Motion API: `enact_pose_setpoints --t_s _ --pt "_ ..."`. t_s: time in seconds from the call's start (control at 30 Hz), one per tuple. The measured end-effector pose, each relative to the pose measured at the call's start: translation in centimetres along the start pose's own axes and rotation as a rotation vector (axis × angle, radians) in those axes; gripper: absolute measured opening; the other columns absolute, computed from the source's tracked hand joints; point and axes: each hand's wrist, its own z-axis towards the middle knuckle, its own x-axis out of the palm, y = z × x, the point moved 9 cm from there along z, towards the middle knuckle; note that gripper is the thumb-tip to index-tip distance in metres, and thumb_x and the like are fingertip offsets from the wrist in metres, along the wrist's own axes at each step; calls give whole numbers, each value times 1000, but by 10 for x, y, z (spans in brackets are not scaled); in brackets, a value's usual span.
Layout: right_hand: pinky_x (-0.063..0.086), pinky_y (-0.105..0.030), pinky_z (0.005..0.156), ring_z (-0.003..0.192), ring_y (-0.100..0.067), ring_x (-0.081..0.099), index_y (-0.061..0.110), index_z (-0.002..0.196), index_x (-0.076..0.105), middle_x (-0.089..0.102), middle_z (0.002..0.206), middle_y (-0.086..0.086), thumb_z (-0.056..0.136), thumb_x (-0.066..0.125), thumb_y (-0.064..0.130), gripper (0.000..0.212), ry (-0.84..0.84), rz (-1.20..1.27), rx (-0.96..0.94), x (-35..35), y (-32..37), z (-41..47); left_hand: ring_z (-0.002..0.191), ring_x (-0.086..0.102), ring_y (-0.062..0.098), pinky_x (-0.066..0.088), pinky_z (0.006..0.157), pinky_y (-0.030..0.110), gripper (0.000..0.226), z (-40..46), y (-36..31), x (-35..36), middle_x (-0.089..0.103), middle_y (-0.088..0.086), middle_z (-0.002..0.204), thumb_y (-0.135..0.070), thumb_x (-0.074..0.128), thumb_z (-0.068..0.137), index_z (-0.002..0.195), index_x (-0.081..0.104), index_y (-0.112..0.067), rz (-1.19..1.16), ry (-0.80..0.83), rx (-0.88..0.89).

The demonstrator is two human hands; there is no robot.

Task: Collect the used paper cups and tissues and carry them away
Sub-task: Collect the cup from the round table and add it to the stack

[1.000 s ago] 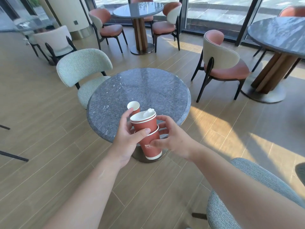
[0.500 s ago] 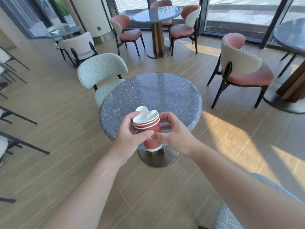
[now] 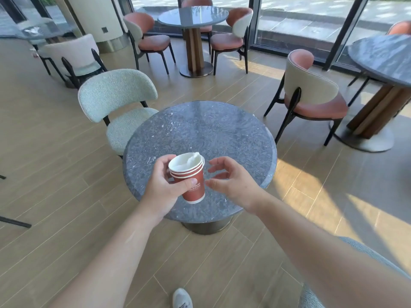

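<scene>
The left hand (image 3: 164, 192) grips a stack of red paper cups (image 3: 189, 177), its thumb laid across the front of the outer cup and its fingers curled round the far side. Three white rims show nested one inside the other, and the stack tilts a little, its mouth leaning toward the left hand and its base toward the right. A crumpled white tissue (image 3: 193, 158) sits in the topmost cup, rising just above the rim; whether more than one piece is stuffed in there is hard to tell from this angle.

The right hand (image 3: 231, 183) hovers just beside the cups, to their right, holding nothing. Its fingers are loosely curved and spread, the thumb pointing toward the cup wall with a small gap between them.

Both hands are over the near part of a round grey stone table (image 3: 206, 130), the cups held above its surface rather than standing on it. Beyond the left hand, a pale green chair (image 3: 117, 96) stands against the table's far-left edge. Beyond the right hand and well apart from it stands a pink and cream chair (image 3: 311, 92). Below the forearms lies wooden floor (image 3: 55, 196), with a grey shoe (image 3: 182, 298) at the bottom edge.
</scene>
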Motion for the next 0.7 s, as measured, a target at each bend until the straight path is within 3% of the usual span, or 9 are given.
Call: enact_pose_setpoints --t_s 0.13,0.3,0.47,0.6,0.7 --pt "49 -18 58 71 1 64 23 111 59 64 104 7 81 75 15 35 -108 -61 78 13 -14 44 92 62 -14 47 80 12 71 39 14 -45 66 -12 118 -30 88 56 117 53 -37 33 22 -14" --pt "44 -17 53 75 -4 62 22 112 60 62 104 6 81 74 17 35 -245 -184 190 23 -40 93 110 61 11 51 98 32 85 79 31 -89 64 -6 123 -47 85 47 124 51 -35 46 80 -45" --pt "49 -30 66 84 -15 60 22 114 56 58 104 5 75 78 32 45 -304 -349 277 31 -70 115 117 61 9 49 103 34 78 120 29 -112 62 -13 128 -46 86 51 120 49 -47 58 112 12" --pt "42 -21 53 80 -12 56 24 121 51 53 114 2 76 75 34 52 -312 -469 346 32 -92 124 113 62 -4 50 98 28 77 143 26 -119 62 -22 126 -46 88 53 118 49 -58 43 127 24" --pt "35 -14 51 91 -13 53 22 133 45 50 123 0 77 72 36 63 -288 -573 362 29 -106 135 117 60 -1 50 102 31 77 153 28 -114 60 -19 130 -46 88 53 117 48 -62 52 124 24"
